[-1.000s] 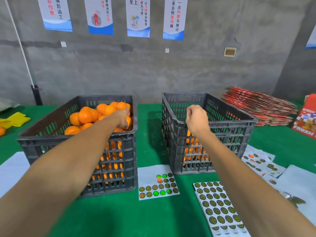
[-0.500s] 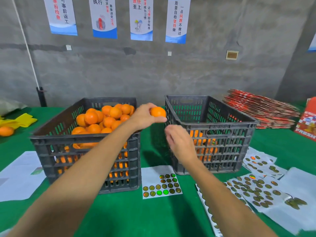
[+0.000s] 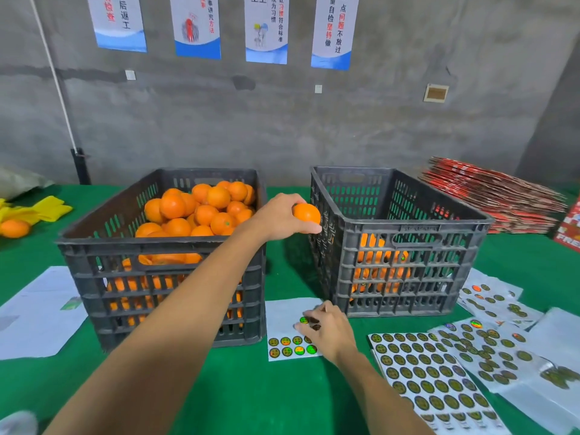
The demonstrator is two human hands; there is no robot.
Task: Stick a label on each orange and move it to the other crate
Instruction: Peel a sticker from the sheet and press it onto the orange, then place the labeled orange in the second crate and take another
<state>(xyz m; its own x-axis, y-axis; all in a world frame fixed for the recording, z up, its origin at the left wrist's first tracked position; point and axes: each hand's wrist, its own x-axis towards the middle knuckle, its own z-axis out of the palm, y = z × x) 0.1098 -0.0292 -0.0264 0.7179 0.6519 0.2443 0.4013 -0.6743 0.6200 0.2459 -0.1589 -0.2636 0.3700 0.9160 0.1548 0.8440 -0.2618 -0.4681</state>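
A: Bare concrete wall with posters (image 3: 266, 29), and a green table (image 3: 282, 397) in front. Two dark crates stand on it, the left crate (image 3: 163, 277) heaped with fruit and the right crate (image 3: 398, 274) only part filled at the bottom.

B: Where is the orange?

A: The orange (image 3: 306, 213) is in the left hand (image 3: 282, 216), fingers and thumb curled round it, held in the air over the gap between the crates, just beside the right crate's near corner. It carries no label that I can see.

B: And the other hand?

A: The right hand (image 3: 326, 329) is down on the small sticker sheet (image 3: 293, 331) in front of the crates, fingertips bent onto a label (image 3: 303, 320). Whether it has one pinched or is only picking at an edge, I cannot tell.

B: What might go wrong?

A: The sheet lies loose, so the whole sheet may lift with the label if nothing pins it. The label could fold on itself or stick to the fingers. And with eyes down on the sheet, the orange could knock the crate rim or slip and roll off the table, or go in unlabelled.
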